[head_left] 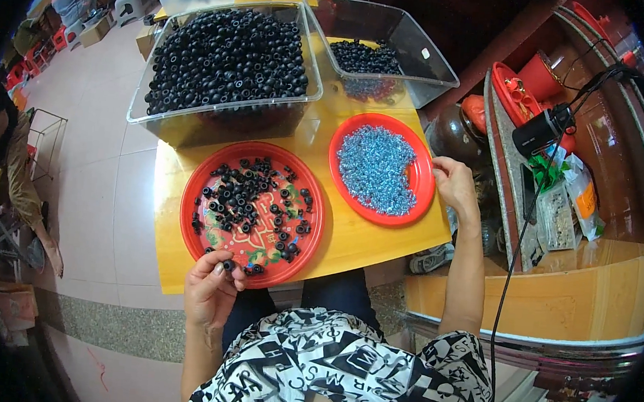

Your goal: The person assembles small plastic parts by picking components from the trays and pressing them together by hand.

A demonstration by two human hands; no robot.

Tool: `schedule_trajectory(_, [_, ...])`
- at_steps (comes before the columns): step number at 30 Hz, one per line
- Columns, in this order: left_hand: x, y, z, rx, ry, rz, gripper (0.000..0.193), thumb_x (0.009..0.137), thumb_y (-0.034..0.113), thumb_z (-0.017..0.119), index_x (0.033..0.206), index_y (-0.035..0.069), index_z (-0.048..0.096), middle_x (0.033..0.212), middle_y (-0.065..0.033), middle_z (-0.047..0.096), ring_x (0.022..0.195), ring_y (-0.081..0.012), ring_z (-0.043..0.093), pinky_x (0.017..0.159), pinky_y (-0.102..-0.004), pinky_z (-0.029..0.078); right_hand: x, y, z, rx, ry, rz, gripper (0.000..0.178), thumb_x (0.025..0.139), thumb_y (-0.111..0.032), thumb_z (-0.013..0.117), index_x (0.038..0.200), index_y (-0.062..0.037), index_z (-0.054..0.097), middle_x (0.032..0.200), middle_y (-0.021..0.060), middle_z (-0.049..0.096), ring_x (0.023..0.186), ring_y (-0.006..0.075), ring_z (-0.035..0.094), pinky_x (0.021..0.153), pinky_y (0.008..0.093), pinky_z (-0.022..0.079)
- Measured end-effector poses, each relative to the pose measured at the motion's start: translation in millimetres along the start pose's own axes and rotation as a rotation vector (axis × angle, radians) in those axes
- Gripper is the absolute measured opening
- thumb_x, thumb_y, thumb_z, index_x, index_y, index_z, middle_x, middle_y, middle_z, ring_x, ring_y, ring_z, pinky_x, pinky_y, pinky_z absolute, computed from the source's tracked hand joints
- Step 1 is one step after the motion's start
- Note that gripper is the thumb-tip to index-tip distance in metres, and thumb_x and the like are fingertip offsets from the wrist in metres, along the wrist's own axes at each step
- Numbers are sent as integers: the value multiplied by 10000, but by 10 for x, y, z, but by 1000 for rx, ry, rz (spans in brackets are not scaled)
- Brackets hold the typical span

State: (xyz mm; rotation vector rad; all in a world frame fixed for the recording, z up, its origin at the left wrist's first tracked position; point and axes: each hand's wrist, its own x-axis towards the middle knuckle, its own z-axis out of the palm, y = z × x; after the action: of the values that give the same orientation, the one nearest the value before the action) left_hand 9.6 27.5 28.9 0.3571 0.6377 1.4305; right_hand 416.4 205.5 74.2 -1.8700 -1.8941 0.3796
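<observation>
Yellow wooden tabletop [364, 237] was the reference for everything. Left to right:

- Left hand [209, 292] sat at the near edge of that tabletop, fingers pinched narrow around one small black rubber ring [228, 265], right at the rim of the round red plastic tray with scattered black rings [252, 212].
- Large clear plastic bin heaped with black rings [227, 64] stood on the far left part of the tabletop, behind that tray.
- Second clear plastic bin, with only a shallow layer of black rings [381, 52], stood on the far right part.
- Smaller red plastic plate piled with small silvery-blue metal eyelets [381, 169] sat on the right side of the tabletop, just in front of the second bin.
- Right hand [454, 184] hovered at the tabletop's right edge, fingertips touching the plate's rim, loosely curled; couldn't tell if it held an eyelet.

Judgement: pick stage, ring in the left hand, metal part not yet mated. Next move probably called for the right hand to take one eyelet off the plate and bring it to the ring; small parts, so fingertip alignment mattered.
</observation>
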Motion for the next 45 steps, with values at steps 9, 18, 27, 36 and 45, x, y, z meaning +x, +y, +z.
schedule_trajectory(9, [-18, -3, 40, 22, 25, -3, 202, 837, 63, 508, 1017, -19, 545, 782, -140, 590, 697, -206, 573, 635, -293, 480, 308, 6, 527, -371, 58, -230, 209, 712, -15, 528, 919, -23, 558, 877, 192, 569, 843, 362, 555, 750, 438, 440])
schedule_trajectory(18, [-57, 21, 12, 23, 45, -28, 199, 833, 54, 504, 1010, -27, 545, 784, -142, 594, 705, -209, 587, 637, -291, 493, 71, -74, 379, -178, -40, -185, 142, 687, 3, 538, 821, 13, 586, 802, 228, 576, 786, 378, 564, 705, 418, 446])
schedule_trajectory(27, [-108, 15, 28, 20, 17, -15, 202, 834, 68, 516, 1011, -24, 545, 773, -138, 597, 696, -204, 583, 626, -285, 483, -72, -17, 323, 280, 61, -67, 99, 774, -20, 570, 862, 14, 597, 668, 70, 596, 602, 137, 566, 550, 264, 445])
schedule_trajectory(36, [-161, -9, -8, 8, 25, 6, 165, 816, 59, 555, 962, -18, 550, 765, -124, 595, 671, -198, 583, 613, -285, 482, -165, -220, 324, 656, -39, 162, 60, 743, 46, 562, 792, 10, 562, 672, 24, 571, 586, 71, 555, 491, 191, 419])
schedule_trajectory(45, [-170, -3, -49, 24, 34, 10, 189, 802, 57, 567, 967, -32, 546, 765, -122, 595, 676, -193, 583, 616, -285, 482, -178, -28, 147, -309, 140, -227, 198, 689, 28, 549, 883, 9, 582, 828, 173, 594, 766, 301, 577, 693, 357, 465])
